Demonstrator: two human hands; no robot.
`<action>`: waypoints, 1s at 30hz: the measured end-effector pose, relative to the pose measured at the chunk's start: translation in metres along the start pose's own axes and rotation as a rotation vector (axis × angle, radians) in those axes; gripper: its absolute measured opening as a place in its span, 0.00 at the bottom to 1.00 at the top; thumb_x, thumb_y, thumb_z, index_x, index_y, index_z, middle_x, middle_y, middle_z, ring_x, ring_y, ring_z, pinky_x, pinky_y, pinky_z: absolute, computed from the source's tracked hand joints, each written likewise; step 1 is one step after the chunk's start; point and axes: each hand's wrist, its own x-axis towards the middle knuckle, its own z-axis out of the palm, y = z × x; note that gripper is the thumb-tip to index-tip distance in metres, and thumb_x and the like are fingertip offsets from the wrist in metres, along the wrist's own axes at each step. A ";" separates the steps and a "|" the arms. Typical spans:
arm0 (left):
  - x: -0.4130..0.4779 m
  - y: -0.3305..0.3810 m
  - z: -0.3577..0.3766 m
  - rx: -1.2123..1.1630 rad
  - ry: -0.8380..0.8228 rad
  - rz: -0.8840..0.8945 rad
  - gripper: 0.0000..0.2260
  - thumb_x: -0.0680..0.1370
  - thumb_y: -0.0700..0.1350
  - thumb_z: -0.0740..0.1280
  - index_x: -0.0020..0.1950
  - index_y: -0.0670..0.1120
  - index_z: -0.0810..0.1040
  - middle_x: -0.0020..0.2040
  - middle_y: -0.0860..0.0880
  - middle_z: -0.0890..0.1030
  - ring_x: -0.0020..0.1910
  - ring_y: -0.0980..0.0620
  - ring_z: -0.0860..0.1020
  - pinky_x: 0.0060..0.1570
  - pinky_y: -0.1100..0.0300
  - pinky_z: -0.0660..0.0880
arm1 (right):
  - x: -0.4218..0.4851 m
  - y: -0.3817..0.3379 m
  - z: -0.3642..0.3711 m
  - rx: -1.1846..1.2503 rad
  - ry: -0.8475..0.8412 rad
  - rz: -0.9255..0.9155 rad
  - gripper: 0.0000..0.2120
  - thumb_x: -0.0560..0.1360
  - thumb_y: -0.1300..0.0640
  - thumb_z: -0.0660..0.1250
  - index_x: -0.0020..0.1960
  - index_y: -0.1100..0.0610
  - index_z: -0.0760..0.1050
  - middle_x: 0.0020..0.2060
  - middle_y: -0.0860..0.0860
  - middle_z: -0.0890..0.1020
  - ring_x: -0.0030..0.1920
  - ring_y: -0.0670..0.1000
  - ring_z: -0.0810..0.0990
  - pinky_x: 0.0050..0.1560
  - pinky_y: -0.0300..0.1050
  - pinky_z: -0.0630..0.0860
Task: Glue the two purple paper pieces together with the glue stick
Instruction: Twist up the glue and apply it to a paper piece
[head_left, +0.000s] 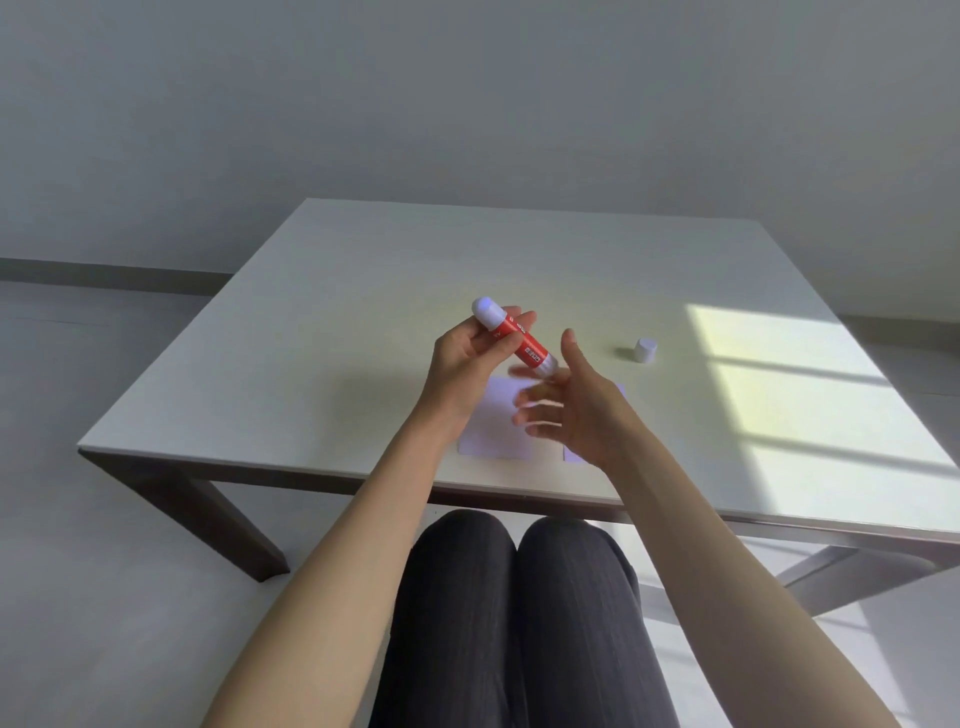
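Note:
My left hand (470, 358) holds a red glue stick (519, 340) above the table, tilted, with its white end up and to the left. The glue stick's lower end points toward my right hand (571, 400), which is open with blurred, spread fingers just beside that end. The white cap (645, 349) stands on the table to the right. Two pale purple paper pieces lie flat under my hands: one (493, 431) on the left, the other (574, 453) mostly hidden by my right hand.
The white table (311, 332) has its near edge just in front of my knees. A patch of sunlight (810, 395) falls on its right side. Grey floor and a wall surround the table.

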 end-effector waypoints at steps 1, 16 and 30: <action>0.000 0.000 -0.001 0.024 0.016 -0.007 0.08 0.77 0.40 0.66 0.55 0.47 0.78 0.59 0.46 0.82 0.54 0.60 0.80 0.53 0.71 0.73 | -0.001 0.001 0.001 -0.005 -0.035 -0.114 0.24 0.75 0.37 0.58 0.53 0.56 0.79 0.39 0.56 0.83 0.35 0.56 0.83 0.37 0.45 0.79; -0.003 -0.029 -0.089 1.178 -0.461 -0.181 0.37 0.73 0.57 0.67 0.76 0.61 0.49 0.79 0.49 0.50 0.78 0.52 0.42 0.76 0.48 0.41 | 0.014 -0.001 -0.007 -0.078 0.301 -0.417 0.07 0.74 0.61 0.66 0.39 0.59 0.79 0.31 0.54 0.82 0.28 0.50 0.76 0.31 0.42 0.78; -0.003 -0.031 -0.085 1.070 -0.392 -0.263 0.49 0.66 0.64 0.70 0.75 0.62 0.40 0.71 0.72 0.52 0.76 0.44 0.38 0.73 0.47 0.40 | 0.005 0.031 0.030 -0.936 0.217 -0.736 0.03 0.71 0.58 0.69 0.43 0.58 0.80 0.35 0.55 0.84 0.33 0.52 0.79 0.38 0.48 0.78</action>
